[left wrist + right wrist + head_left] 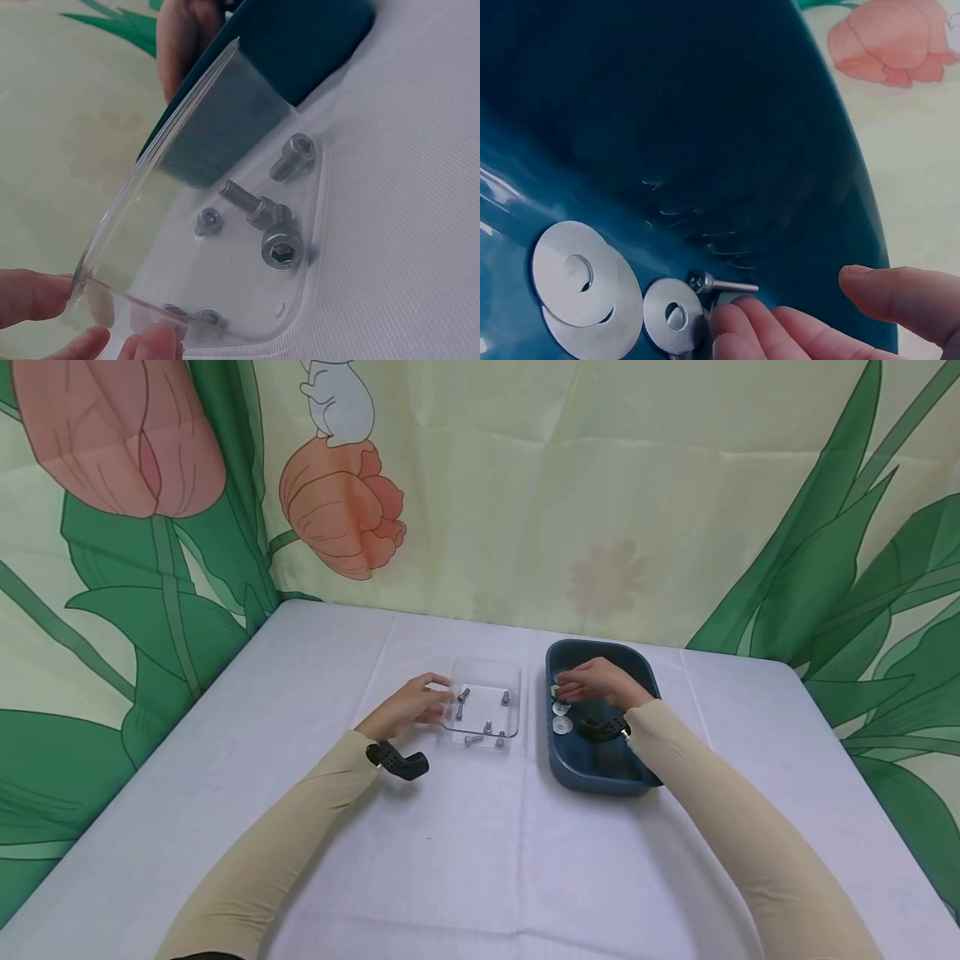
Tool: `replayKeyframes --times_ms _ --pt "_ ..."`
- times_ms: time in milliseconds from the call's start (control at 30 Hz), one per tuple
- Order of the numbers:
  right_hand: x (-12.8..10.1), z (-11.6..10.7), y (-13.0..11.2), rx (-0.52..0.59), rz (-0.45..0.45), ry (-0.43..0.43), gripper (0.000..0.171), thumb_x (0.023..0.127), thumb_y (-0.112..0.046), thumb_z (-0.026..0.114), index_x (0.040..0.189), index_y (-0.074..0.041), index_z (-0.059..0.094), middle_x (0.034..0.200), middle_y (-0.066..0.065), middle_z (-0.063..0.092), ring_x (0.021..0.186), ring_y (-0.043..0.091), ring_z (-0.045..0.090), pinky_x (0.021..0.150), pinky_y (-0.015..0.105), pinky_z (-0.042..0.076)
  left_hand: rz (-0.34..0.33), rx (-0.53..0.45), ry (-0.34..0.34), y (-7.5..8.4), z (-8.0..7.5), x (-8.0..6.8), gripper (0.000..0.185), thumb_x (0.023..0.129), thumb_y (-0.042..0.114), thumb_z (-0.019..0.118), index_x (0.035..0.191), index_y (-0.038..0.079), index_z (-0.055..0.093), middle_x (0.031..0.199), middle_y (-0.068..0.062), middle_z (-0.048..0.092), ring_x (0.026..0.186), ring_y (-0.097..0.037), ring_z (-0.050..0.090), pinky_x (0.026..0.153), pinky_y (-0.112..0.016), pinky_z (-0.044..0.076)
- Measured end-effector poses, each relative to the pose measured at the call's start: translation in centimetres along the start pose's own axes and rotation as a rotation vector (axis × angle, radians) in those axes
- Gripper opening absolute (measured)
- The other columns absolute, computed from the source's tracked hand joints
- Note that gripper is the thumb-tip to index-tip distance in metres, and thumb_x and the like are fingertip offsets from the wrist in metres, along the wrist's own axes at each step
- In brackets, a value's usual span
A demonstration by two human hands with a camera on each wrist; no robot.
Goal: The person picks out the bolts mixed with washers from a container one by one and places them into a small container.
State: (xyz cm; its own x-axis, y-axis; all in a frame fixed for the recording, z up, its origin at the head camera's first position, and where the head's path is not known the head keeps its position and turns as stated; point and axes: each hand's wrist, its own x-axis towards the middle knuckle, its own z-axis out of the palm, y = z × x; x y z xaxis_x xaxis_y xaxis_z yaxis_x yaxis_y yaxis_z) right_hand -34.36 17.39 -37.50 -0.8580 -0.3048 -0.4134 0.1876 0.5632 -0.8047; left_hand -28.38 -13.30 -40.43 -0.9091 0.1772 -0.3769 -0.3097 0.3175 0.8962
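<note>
A clear plastic box [519,703] stands mid-table with several socket-head bolts [282,249] lying in it. My left hand [414,703] holds its left side, thumb and fingers around the wall near the corner. To its right is a dark blue tray [600,783], into which my right hand [602,682] reaches. Fingertips [739,322] of the right hand are down beside a small bolt [735,286], the thumb held apart. Flat metal washers [568,262] lie near them, two overlapping and a smaller washer [654,315] closer. Something partly hidden lies under the fingertips.
White cloth [420,860] covers the table. Behind it hangs a floral curtain [510,510]. Black wrist devices [401,762] are strapped to both wrists. The tray's raised walls surround the right hand.
</note>
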Motion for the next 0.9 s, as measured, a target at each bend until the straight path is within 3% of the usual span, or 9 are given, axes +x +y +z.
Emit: replayKeyframes --times_ms 667,900 --pt "1.4 0.6 -0.6 -0.104 0.057 -0.024 0.039 0.098 -0.02 0.047 0.116 0.013 0.058 0.099 0.019 0.069 0.074 0.013 0.07 0.081 0.031 0.056 -0.006 0.0 0.007 -0.1 -0.1 0.2 0.042 0.096 0.02 0.052 0.135 0.008 0.041 0.125 -0.016 0.051 0.105 -0.023 0.058 0.076 -0.021 0.053" --pt "1.2 0.6 -0.5 -0.031 0.075 -0.038 0.038 0.099 -0.017 0.046 0.121 0.013 0.055 0.099 0.016 0.071 0.078 0.014 0.07 0.088 0.034 0.053 -0.005 -0.001 0.009 -0.1 -0.1 0.1 0.042 0.096 0.019 0.052 0.135 0.008 0.041 0.124 -0.016 0.051 0.104 -0.023 0.058 0.075 -0.021 0.053"
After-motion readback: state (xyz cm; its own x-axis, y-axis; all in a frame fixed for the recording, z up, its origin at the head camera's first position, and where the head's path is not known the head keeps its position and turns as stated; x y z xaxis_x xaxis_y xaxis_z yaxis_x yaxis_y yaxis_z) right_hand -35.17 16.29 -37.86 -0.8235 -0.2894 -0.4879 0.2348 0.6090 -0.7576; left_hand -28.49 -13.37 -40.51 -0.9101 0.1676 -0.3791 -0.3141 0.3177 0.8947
